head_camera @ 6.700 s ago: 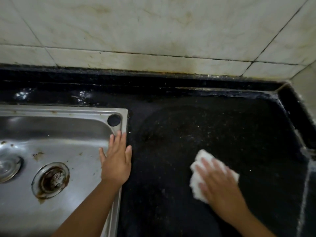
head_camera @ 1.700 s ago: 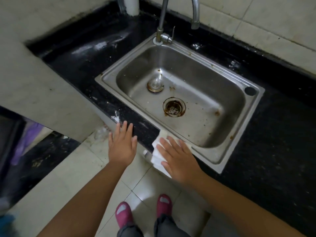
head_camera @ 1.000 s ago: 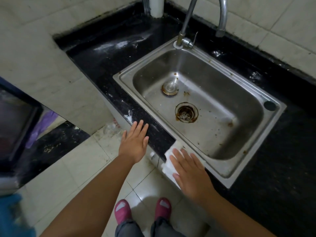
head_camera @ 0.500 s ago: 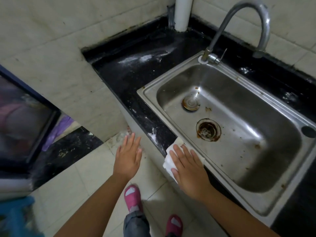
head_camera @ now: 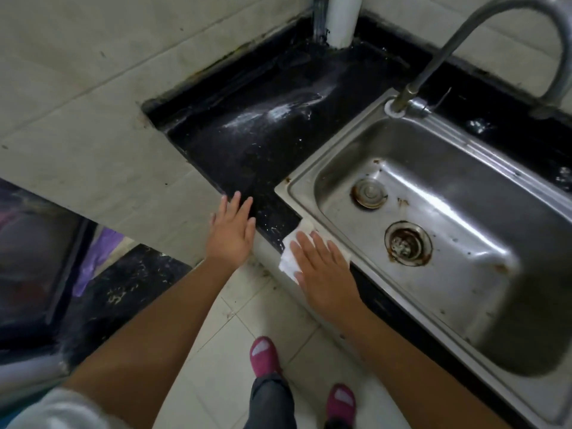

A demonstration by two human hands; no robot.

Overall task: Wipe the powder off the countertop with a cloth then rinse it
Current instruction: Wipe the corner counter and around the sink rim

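Beside one sink (head_camera: 458,274), two hands, right hand (head_camera: 325,274) pressing one cloth (head_camera: 289,258)

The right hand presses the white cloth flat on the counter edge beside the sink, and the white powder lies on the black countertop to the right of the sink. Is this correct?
Not quite. In the head view the powder lies left of the sink, not right. The right hand does press the white cloth flat on the countertop edge.

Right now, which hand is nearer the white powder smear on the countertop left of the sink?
Left. The left hand hovers flat at the counter's front edge, just below the powder smear. The right hand presses the cloth at the sink's front corner, farther off.
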